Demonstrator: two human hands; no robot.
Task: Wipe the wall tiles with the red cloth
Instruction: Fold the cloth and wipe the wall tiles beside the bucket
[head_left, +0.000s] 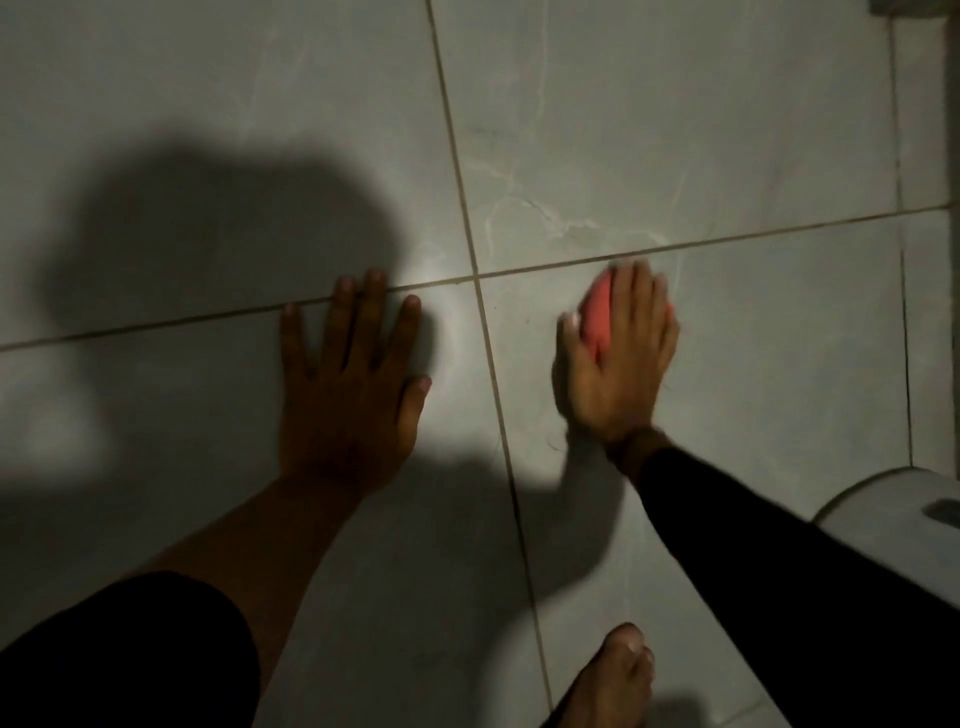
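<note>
We faced large grey marbled tiles (675, 130) crossed by dark grout lines (457, 156), dimly lit, with a broad shadow (208, 234) at left and a white fixture (893, 509) at the right edge.

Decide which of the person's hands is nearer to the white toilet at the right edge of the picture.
Right. The right hand, pressing the red cloth to the tiles, lies up and left of the toilet. The left hand rests flat much farther left.

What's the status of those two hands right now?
Left hand flat on grey tiles, empty. Right hand pressing bunched red cloth near grout cross. White ceramic fixture close right.
</note>
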